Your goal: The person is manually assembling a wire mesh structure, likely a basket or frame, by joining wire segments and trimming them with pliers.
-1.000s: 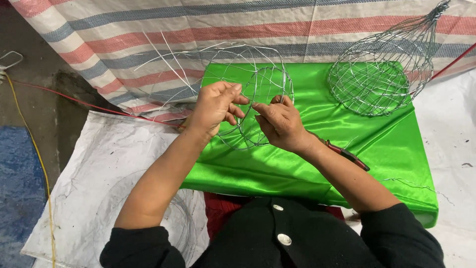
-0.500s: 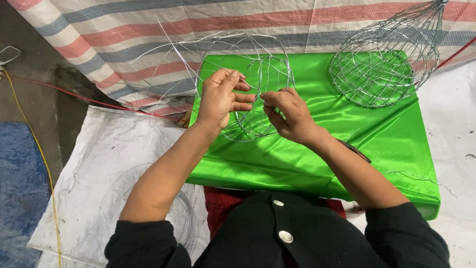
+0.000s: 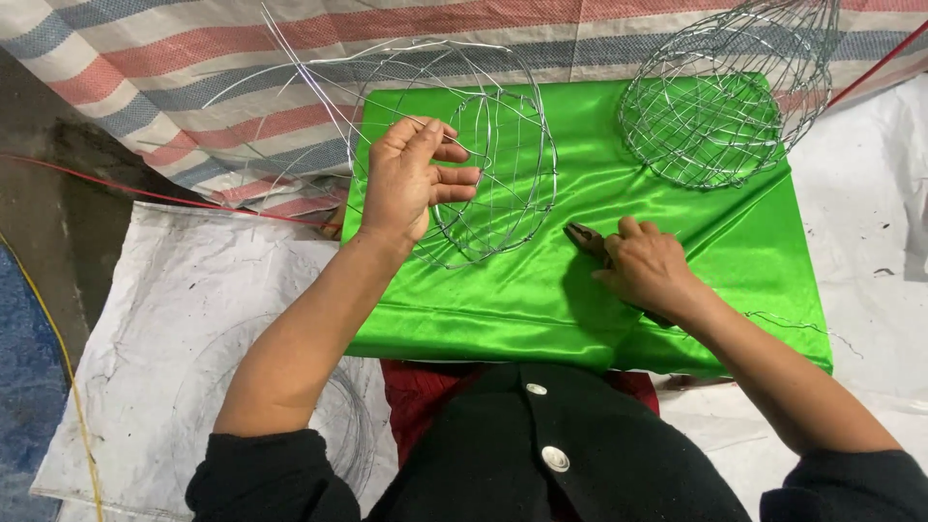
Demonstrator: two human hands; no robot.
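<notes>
The right hand (image 3: 646,266) has left the wire frame (image 3: 488,155) and now closes on pliers (image 3: 587,239), while the left hand (image 3: 411,179) still grips the frame.

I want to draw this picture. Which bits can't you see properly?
- Pliers, head view: only the tip shows; the right hand covers the rest.
- Finished wire basket: its top runs off the picture's upper edge.
- Half-made wire frame: the left hand hides where the fingers pinch it.
</notes>
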